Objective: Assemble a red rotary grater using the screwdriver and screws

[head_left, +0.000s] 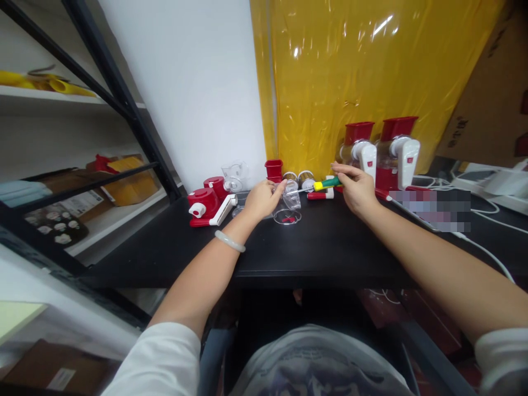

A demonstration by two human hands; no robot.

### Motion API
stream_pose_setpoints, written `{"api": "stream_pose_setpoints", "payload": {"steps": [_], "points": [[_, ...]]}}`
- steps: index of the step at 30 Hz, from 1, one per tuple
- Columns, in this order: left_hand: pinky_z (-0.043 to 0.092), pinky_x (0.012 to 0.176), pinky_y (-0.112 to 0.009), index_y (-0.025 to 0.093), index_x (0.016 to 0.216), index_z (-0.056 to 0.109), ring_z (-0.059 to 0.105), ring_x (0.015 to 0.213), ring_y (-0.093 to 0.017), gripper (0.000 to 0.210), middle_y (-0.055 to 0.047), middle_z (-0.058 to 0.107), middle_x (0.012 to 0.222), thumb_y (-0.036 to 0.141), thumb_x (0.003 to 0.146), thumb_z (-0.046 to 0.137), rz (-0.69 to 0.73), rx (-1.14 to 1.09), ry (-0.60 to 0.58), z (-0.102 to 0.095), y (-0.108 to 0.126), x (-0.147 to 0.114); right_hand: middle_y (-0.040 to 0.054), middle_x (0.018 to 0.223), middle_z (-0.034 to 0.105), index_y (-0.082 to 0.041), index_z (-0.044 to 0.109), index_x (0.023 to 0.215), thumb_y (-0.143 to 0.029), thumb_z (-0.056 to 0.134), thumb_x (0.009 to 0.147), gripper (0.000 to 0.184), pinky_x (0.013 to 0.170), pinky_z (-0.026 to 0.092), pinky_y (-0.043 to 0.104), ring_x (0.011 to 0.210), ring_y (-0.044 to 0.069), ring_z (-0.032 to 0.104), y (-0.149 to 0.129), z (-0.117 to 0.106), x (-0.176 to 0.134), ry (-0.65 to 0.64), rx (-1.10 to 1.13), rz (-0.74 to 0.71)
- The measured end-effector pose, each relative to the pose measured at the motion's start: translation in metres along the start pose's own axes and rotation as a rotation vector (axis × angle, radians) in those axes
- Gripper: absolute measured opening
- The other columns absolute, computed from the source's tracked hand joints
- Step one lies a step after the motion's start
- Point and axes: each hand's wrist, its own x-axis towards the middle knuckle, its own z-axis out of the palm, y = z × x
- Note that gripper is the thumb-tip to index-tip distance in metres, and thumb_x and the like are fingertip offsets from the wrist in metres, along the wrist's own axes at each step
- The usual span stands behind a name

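My right hand [357,187] grips the green and yellow handle of a screwdriver [328,183], its shaft pointing left. The tip reaches a clear plastic part [292,199] that the fingers of my left hand [264,198] are closed on. Just below, a clear round disc [287,216] with small red pieces on it lies on the black table. Behind my hands stand a red hopper [273,169] and metal grater drums [306,180]. A red and white crank handle [320,194] lies under the screwdriver.
Red grater bodies [205,202] stand left on the black table [264,258]. Two assembled rotary graters [398,154] are at the back right, near a phone or tablet [424,212] and white cables [487,250]. A shelf rack [124,110] borders the left; a yellow plastic curtain [371,82] hangs behind.
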Motion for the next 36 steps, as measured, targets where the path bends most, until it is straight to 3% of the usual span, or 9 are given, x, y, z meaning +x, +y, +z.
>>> {"api": "stream_pose_setpoints", "payload": {"steps": [6,11,15,20,25,30,36], "points": [[0.047,0.092,-0.037,0.020,0.072,0.068,0.063,0.097,-0.024,0.063,-0.009,0.069,0.100,0.059,0.100,0.028,-0.005,-0.004,-0.003,0.000,0.001,0.000,0.0068,0.113,0.071,-0.022,0.071,0.087,-0.017,0.061,0.081,0.013,0.113,0.036,0.050,0.123,0.023,0.058,-0.009,0.002,-0.004,0.013,-0.122,-0.131],[0.047,0.091,-0.036,0.020,0.071,0.068,0.063,0.096,-0.024,0.066,-0.009,0.069,0.100,0.061,0.100,0.026,-0.013,0.009,-0.009,-0.001,0.002,-0.001,0.0074,0.104,0.071,-0.021,0.068,0.090,-0.019,0.061,0.081,0.011,0.104,0.047,0.047,0.110,0.022,0.065,-0.019,0.006,-0.008,0.050,-0.199,-0.111],[0.047,0.092,-0.036,0.020,0.073,0.068,0.062,0.098,-0.024,0.065,-0.009,0.069,0.100,0.061,0.100,0.026,-0.015,0.019,-0.010,0.000,0.001,-0.001,0.0065,0.102,0.070,-0.021,0.066,0.088,-0.019,0.060,0.080,0.009,0.102,0.048,0.046,0.108,0.022,0.065,-0.021,0.005,-0.008,0.041,-0.268,-0.152],[0.047,0.092,-0.039,0.020,0.071,0.068,0.063,0.097,-0.026,0.064,-0.010,0.068,0.099,0.061,0.100,0.028,-0.001,-0.016,0.000,0.000,0.000,0.000,0.0045,0.090,0.069,-0.022,0.065,0.087,-0.012,0.057,0.074,0.018,0.088,0.053,0.041,0.090,0.021,0.066,-0.022,0.002,-0.009,-0.008,-0.336,-0.161],[0.047,0.092,-0.040,0.020,0.070,0.068,0.063,0.097,-0.026,0.062,-0.010,0.068,0.098,0.060,0.100,0.029,0.002,-0.021,0.001,-0.001,0.001,0.000,0.0023,0.086,0.066,-0.023,0.064,0.084,-0.003,0.052,0.061,0.032,0.083,0.051,0.038,0.087,0.021,0.063,-0.024,-0.001,-0.008,-0.097,-0.373,-0.203],[0.047,0.091,-0.039,0.020,0.071,0.068,0.063,0.097,-0.026,0.064,-0.010,0.069,0.098,0.060,0.100,0.027,0.003,-0.007,-0.006,-0.001,0.001,-0.001,0.0025,0.081,0.064,-0.023,0.062,0.074,-0.003,0.046,0.061,0.029,0.083,0.050,0.040,0.085,0.021,0.061,-0.024,-0.002,-0.007,-0.064,-0.382,-0.171],[0.048,0.091,-0.039,0.020,0.071,0.068,0.063,0.097,-0.025,0.064,-0.010,0.069,0.099,0.060,0.100,0.027,0.016,0.002,-0.003,0.000,0.001,0.000,0.0024,0.083,0.065,-0.023,0.063,0.077,-0.003,0.047,0.059,0.031,0.085,0.051,0.040,0.087,0.021,0.062,-0.020,-0.003,-0.005,-0.050,-0.322,-0.143]]}}
